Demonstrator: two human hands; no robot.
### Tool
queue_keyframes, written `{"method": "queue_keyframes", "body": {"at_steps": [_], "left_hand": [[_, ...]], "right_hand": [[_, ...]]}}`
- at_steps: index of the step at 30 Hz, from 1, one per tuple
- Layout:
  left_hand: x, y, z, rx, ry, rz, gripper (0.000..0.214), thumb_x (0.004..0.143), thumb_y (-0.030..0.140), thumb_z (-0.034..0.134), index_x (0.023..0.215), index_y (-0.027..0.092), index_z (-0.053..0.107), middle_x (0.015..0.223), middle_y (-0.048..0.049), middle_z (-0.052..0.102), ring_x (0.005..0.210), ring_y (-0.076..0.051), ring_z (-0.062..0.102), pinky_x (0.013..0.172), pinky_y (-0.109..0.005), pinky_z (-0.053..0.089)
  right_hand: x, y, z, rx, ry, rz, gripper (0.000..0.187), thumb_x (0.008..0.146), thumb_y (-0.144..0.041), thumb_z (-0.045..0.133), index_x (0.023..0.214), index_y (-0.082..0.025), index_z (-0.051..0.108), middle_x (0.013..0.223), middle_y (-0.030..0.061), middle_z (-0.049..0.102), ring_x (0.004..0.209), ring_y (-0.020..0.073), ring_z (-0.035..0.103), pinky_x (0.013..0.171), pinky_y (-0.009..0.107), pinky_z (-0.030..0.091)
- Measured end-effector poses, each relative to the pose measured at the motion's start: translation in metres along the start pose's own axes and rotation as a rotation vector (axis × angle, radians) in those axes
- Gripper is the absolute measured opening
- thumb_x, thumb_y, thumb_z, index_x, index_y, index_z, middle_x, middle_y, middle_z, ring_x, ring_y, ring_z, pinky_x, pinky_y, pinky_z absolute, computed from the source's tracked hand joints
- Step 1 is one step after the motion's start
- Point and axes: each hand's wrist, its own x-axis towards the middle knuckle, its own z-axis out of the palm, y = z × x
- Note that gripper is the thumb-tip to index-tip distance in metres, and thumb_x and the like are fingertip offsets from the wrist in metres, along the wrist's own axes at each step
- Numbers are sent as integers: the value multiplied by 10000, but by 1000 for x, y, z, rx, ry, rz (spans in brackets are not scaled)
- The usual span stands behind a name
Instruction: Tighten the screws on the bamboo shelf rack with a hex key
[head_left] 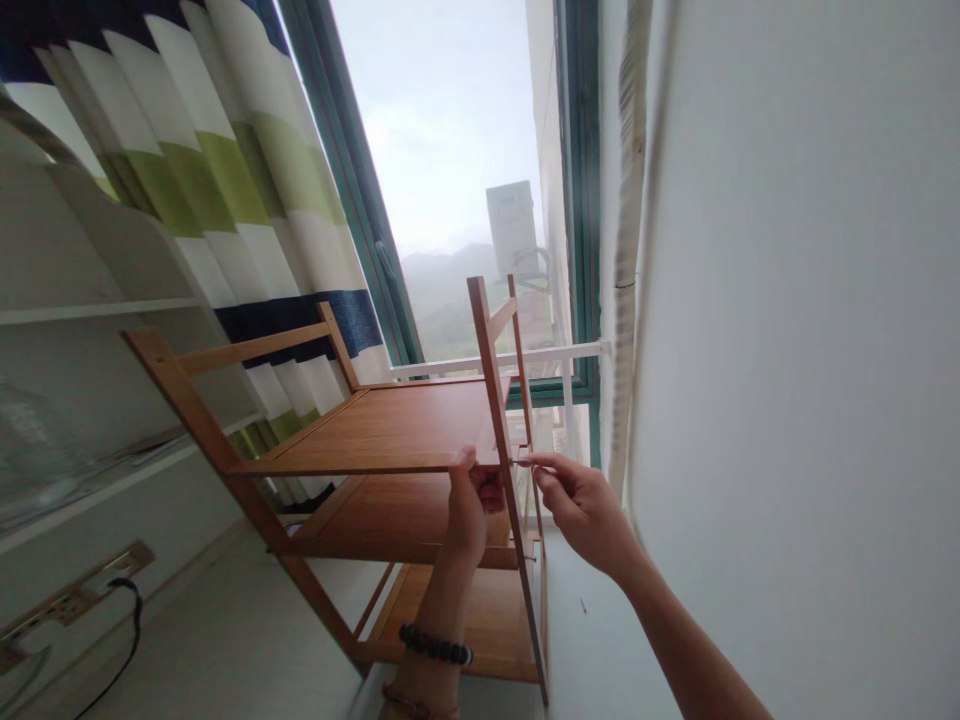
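Observation:
A brown wooden shelf rack stands in front of me with several levels. My left hand grips the front edge of its upper shelf board, thumb on top and fingers curled underneath, close to the right front post. On the outer side of that post, my right hand pinches a thin metal screw that points at the post, level with the board. Its tip is too small to tell how deep it sits. Below, another screw sticks out of the post beside the middle shelf board.
A white wall rises on the right. Behind the rack are a window and a striped curtain. White wall shelves and a power strip with cables are at left. The lowest rack board is near the floor.

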Motion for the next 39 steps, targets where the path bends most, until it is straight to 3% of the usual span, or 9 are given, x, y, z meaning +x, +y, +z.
{"method": "queue_keyframes", "body": {"at_steps": [7,12,17,22,28,34,39], "left_hand": [[-1,0,0,1,33,-14,534,558,672,386,518,156,517,352,42,333,383,-83,261,442,-221,154],[0,-1,0,-12,62,-14,517,555,665,395,515,160,499,418,12,434,403,-84,302,443,-221,162],[1,-1,-1,-5,26,-12,522,571,664,375,479,162,486,358,20,378,381,-80,259,441,-223,131],[0,0,-1,-1,27,0,528,585,657,377,507,155,522,383,11,420,393,-89,300,436,-223,174],[-1,-1,-1,-11,10,27,494,602,640,396,450,173,454,364,42,351,366,-71,248,412,-217,184],[0,-3,-2,-29,-16,30,483,635,630,385,442,187,386,369,43,331,366,-71,266,397,-217,173],[-1,-2,-2,-17,16,18,489,617,641,383,446,183,395,374,36,347,372,-68,256,399,-215,157]], "right_hand": [[-9,-11,-1,-76,-30,1,318,868,-308,409,1027,-122,613,504,-63,337,443,69,265,423,205,195],[-12,-16,-1,-88,-39,8,325,872,-334,413,1007,-123,620,490,-65,342,438,69,284,423,204,201],[-11,-15,-1,-86,-39,9,323,875,-335,407,1001,-124,618,486,-64,344,439,71,285,420,203,198],[-15,-20,-2,-169,-41,3,295,874,-326,407,968,-136,613,487,-61,367,438,74,307,431,208,212],[-27,-36,-9,-232,-162,-31,301,879,-348,402,694,-160,547,488,-67,313,456,71,283,448,210,219],[-32,-40,-12,-260,-223,-68,176,864,-313,442,811,-183,549,503,-79,305,469,76,291,462,202,238],[-31,-40,-12,-295,-214,-135,235,878,-317,423,724,-172,525,540,-61,371,508,75,319,502,204,272]]}}
